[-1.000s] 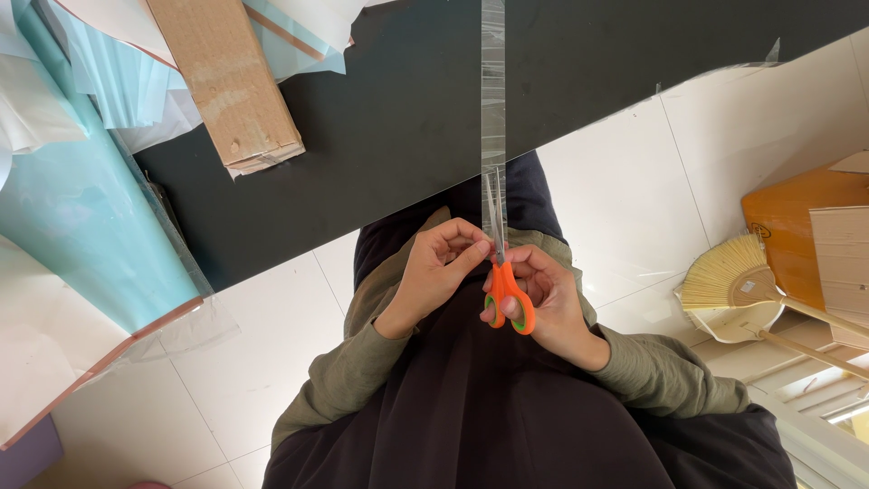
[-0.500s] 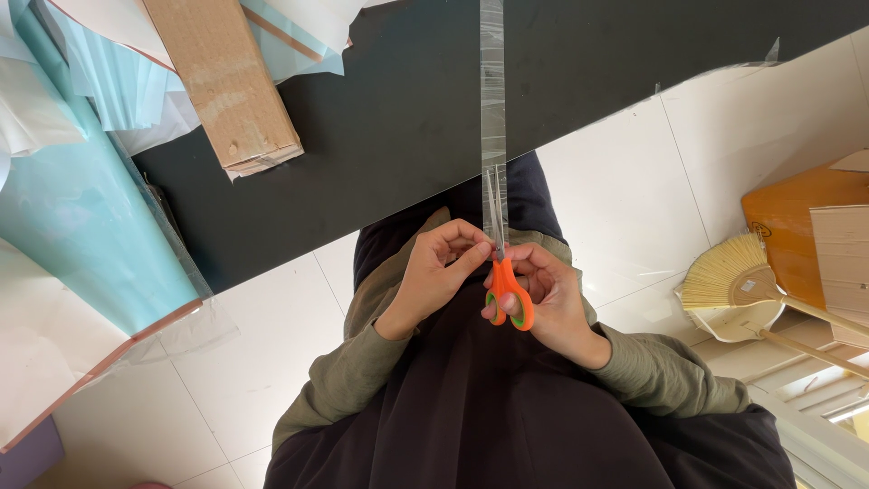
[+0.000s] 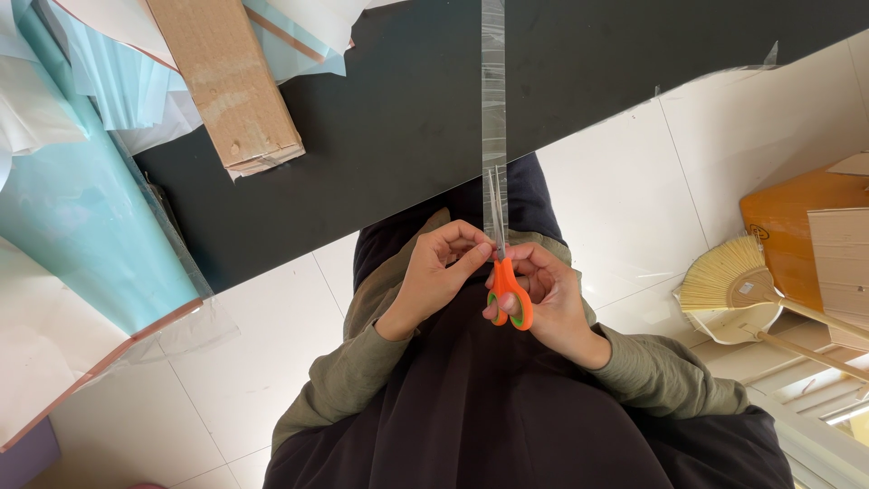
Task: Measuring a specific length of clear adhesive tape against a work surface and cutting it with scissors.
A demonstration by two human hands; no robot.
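My right hand (image 3: pixel 548 299) grips the small orange-handled scissors (image 3: pixel 507 285), fingers through the loops. My left hand (image 3: pixel 439 267) pinches the near end of the long clear plastic strip (image 3: pixel 493 100), which runs away over the black bench (image 3: pixel 398 127), past the brown cardboard box (image 3: pixel 226 81).

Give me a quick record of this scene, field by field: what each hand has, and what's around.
Left hand: pinches the near end of a clear tape strip
Right hand: holds orange-handled scissors, blades pointing up along the strip
Strip: runs up across the black table and out of frame
On table: cardboard box, light blue sheets
Floor at right: straw broom
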